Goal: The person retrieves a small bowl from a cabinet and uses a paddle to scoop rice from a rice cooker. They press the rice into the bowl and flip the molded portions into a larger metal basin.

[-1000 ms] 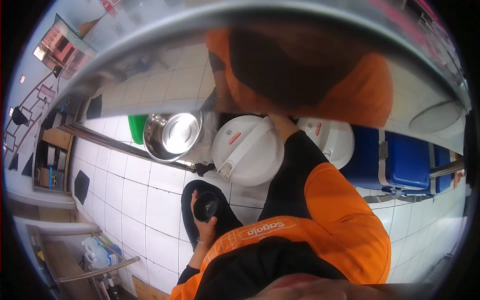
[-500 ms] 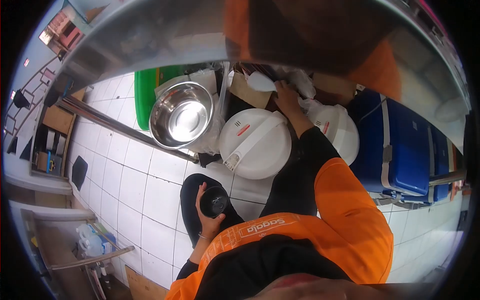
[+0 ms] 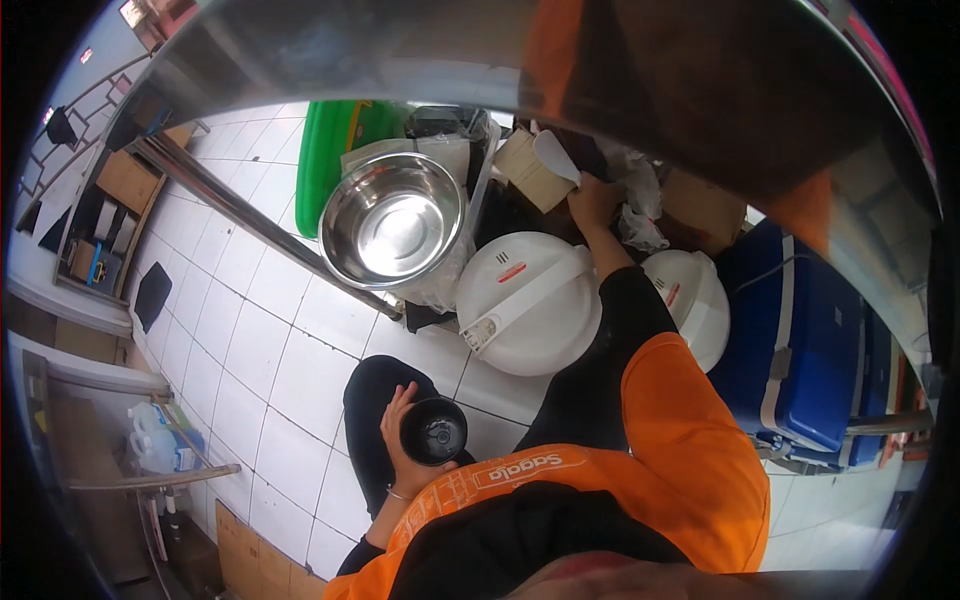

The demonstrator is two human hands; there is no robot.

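Note:
My left hand is wrapped round a small black bowl above my knee; the inside of the bowl faces up. My right hand reaches under the metal table, its fingers closed at the end of a white scoop-like piece. That piece lies against a cardboard box. Crumpled clear plastic is just right of this hand. Below it are two round white lids with handles, one at the centre and one farther right.
A steel bowl stands beside a green container. Blue cooler boxes are at the right. Overhead, the metal table edge crosses the view, and a metal bar runs low at left. White jugs stand lower left.
The view has shifted, showing more under the table. My right hand still holds the white piece, which now slants more steeply downward. The black bowl is tilted more toward the camera.

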